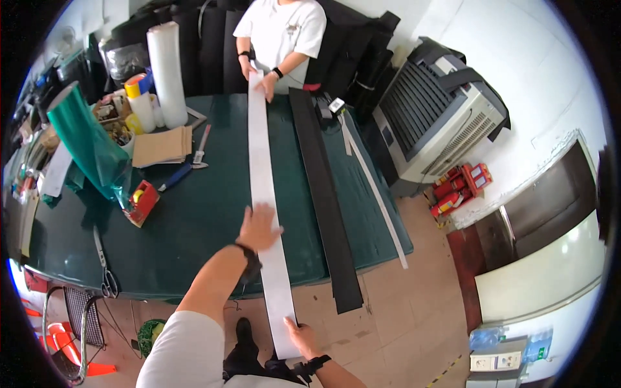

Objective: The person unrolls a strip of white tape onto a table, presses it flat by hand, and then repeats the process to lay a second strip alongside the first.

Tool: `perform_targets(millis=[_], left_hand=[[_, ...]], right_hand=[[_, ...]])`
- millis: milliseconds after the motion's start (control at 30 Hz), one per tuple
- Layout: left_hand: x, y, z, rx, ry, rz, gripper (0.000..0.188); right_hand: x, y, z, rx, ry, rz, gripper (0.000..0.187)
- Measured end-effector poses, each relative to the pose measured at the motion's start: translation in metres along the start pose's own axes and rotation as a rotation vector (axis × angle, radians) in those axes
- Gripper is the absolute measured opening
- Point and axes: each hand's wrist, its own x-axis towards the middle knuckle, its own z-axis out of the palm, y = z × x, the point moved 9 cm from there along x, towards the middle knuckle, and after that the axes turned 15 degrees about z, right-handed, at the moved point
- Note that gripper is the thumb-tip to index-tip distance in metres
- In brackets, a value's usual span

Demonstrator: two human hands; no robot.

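A long white strip (262, 161) runs lengthwise over the dark green table, its near end sticking out past the table edge toward me. My left hand (260, 228) lies flat on the strip about midway, fingers spread. Close to the near end, my right hand (303, 337) grips the strip's right edge, thumb on top and the other fingers partly hidden beneath. Across the table a co-worker in a white shirt (278, 29) has both hands (260, 77) on the far end. To the right of the white strip lies a long black strip (323, 200), apart from it and also overhanging the near edge.
On the green table (194, 226) lie scissors (103, 262), a tape dispenser (141, 202), a blue-handled knife (176, 176), brown cardboard sheets (162, 147) and a green film roll (84, 139). A tape measure (336, 105) and thin white strip (378, 187) lie right. An air cooler (440, 116) stands beyond.
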Motion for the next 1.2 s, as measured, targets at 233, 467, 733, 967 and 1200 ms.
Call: perform_targets(millis=[233, 467, 733, 967, 1200], left_hand=[[-0.212, 0.166, -0.040, -0.313, 0.036, 0.364, 0.068], [-0.278, 0.150, 0.002, -1.197, -0.288, -0.575, 0.058], [-0.253, 0.170, -0.067, -1.988, 0.406, -1.006, 0.057], [-0.285, 0.171, -0.080, -1.417, 0.301, -1.156, 0.074], [-0.289, 0.191, -0.088, -0.874, 0.376, -0.942, 0.084]], right_hand=[[-0.006, 0.019, 0.003, 0.132, -0.065, 0.013, 0.071], [-0.021, -0.031, -0.001, 0.348, -0.215, -0.261, 0.059], [-0.088, -0.055, -0.009, 0.330, -0.167, -0.656, 0.054], [-0.106, -0.037, -0.009, 0.290, -0.279, -0.633, 0.051], [-0.070, -0.055, -0.010, 0.517, -0.674, -0.217, 0.059]])
